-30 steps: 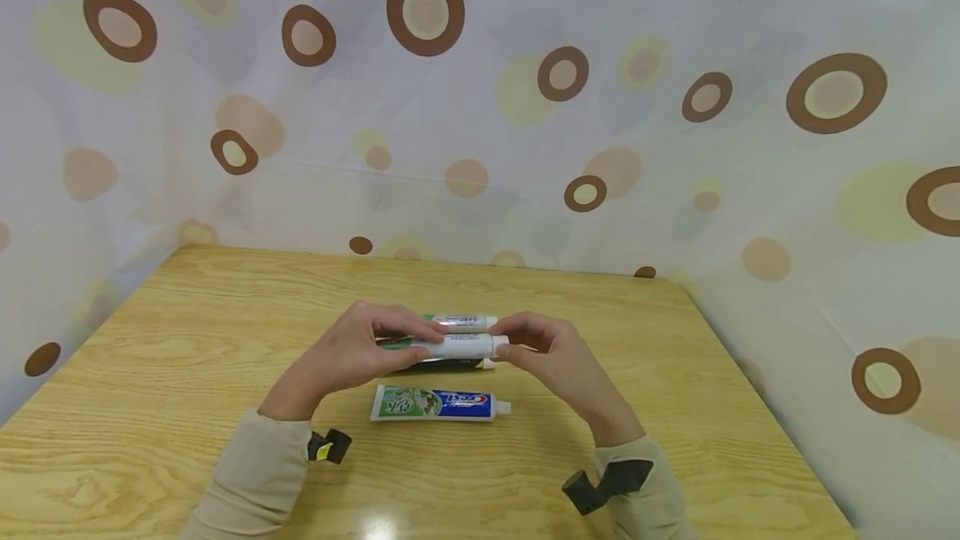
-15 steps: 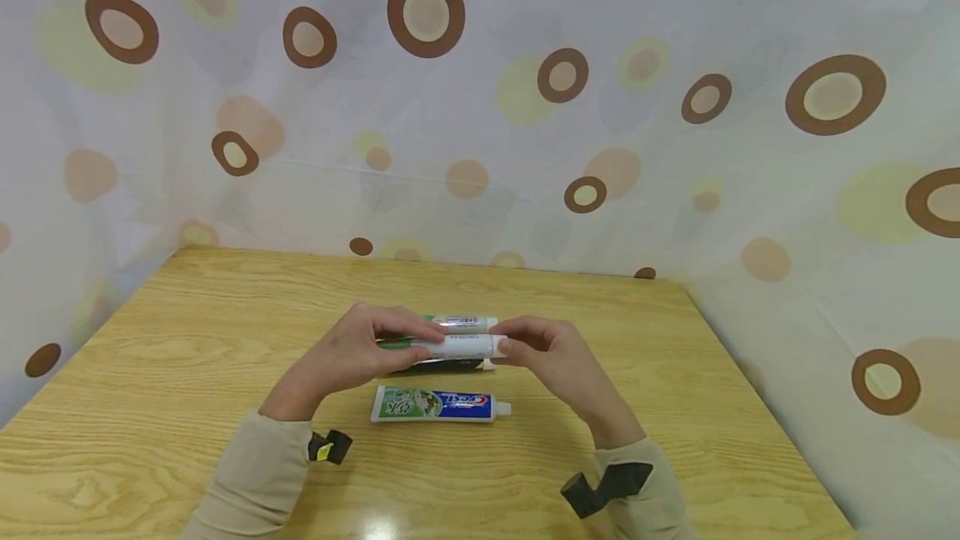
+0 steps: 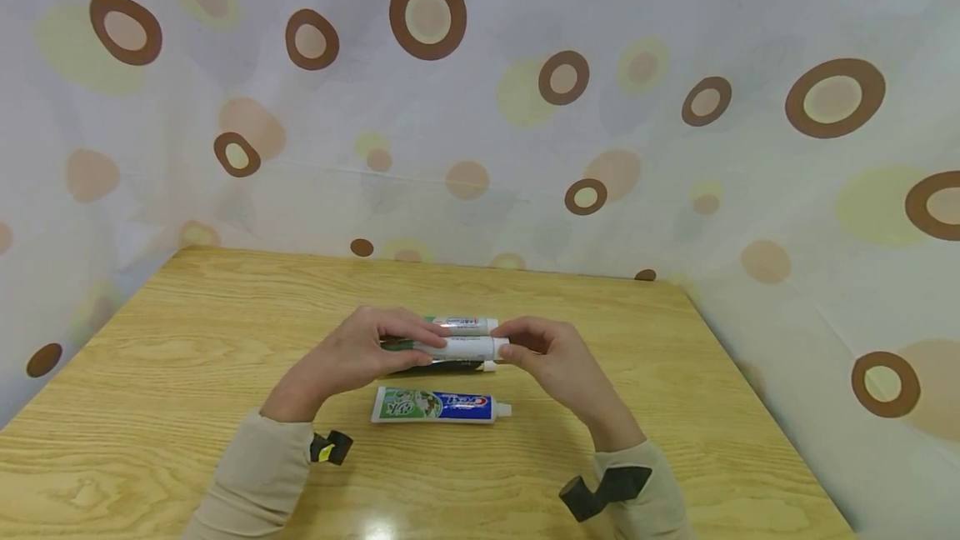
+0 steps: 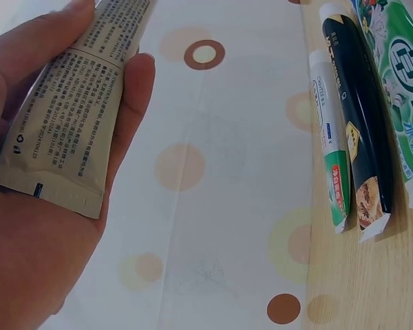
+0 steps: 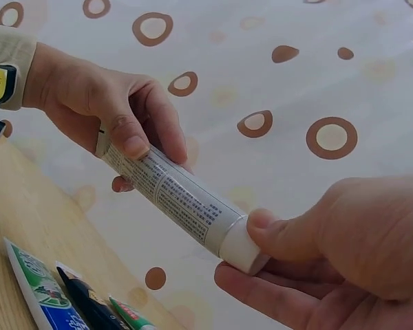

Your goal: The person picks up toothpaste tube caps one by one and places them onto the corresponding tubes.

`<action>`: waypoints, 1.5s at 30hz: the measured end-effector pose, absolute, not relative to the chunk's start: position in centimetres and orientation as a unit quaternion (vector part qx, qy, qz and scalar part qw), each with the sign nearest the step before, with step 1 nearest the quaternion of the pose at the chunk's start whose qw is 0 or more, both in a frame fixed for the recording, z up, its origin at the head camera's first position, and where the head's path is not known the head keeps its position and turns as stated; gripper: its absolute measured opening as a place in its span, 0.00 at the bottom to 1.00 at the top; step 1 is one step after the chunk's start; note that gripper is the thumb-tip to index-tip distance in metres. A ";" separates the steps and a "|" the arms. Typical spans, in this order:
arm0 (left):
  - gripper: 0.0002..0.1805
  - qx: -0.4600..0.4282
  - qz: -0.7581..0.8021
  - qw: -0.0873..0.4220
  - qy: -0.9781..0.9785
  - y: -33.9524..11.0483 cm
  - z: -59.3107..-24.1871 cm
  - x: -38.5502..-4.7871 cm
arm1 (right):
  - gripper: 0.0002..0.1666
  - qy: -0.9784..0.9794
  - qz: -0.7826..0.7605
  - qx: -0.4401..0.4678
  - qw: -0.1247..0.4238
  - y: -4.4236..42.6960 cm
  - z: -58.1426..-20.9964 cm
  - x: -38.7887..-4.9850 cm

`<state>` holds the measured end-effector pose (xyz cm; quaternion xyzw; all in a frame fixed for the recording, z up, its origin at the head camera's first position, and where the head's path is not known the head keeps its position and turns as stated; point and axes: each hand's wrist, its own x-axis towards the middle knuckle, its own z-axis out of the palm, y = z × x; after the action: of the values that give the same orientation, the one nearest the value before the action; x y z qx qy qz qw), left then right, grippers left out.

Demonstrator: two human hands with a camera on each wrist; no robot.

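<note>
A pale toothpaste tube [image 3: 467,347] is held above the table, its white cap [image 5: 244,245] toward the right. My left hand [image 3: 360,348] grips its body near the flat crimped end, with printed text showing in the left wrist view. At the other end, the thumb and fingers of my right hand [image 3: 551,352] pinch the cap, which sits on the tube. Below lie a black toothpaste tube [image 4: 358,110] and a smaller white and green toothpaste tube [image 4: 332,144], both partly hidden by the held tube and my left hand in the head view.
Nearer to me on the wooden table [image 3: 187,373] lies a green and blue toothpaste tube [image 3: 435,406], its cap to the right. A patterned sheet [image 3: 480,132] rises behind the table and along its sides.
My right thumb has shifted slightly on the cap. Both hands hold the tube in nearly the same spot, and the tubes on the table have not moved.
</note>
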<state>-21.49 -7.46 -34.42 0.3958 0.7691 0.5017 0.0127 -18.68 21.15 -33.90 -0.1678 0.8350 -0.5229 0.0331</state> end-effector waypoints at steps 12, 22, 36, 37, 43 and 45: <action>0.13 0.403 0.489 0.002 0.773 -7.1 -34.5 -21.4 | 0.11 0.835 -0.530 -0.141 0.045 21.0 -33.9 -18.7; 0.13 0.394 0.504 0.004 0.769 -7.2 -34.7 -21.5 | 0.13 0.832 -0.536 -0.131 0.050 21.4 -34.2 -18.9; 0.13 0.366 0.498 0.025 0.786 -7.9 -34.8 -21.9 | 0.18 0.801 -0.578 -0.150 0.054 22.1 -34.4 -19.1; 0.13 0.367 0.495 0.023 0.787 -8.1 -34.8 -21.9 | 0.18 0.800 -0.579 -0.149 0.053 22.1 -34.3 -19.0; 0.13 0.380 0.487 0.010 0.786 -9.1 -34.8 -21.7 | 0.17 0.798 -0.585 -0.135 0.060 22.3 -34.2 -18.7; 0.12 0.392 0.482 0.002 0.784 -9.3 -34.9 -21.7 | 0.17 0.796 -0.586 -0.134 0.064 22.3 -34.2 -18.6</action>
<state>-21.70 -9.29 -34.92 0.3921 0.7837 0.4818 0.0021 -18.65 22.26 -34.20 -0.1343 0.7963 -0.5863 0.0642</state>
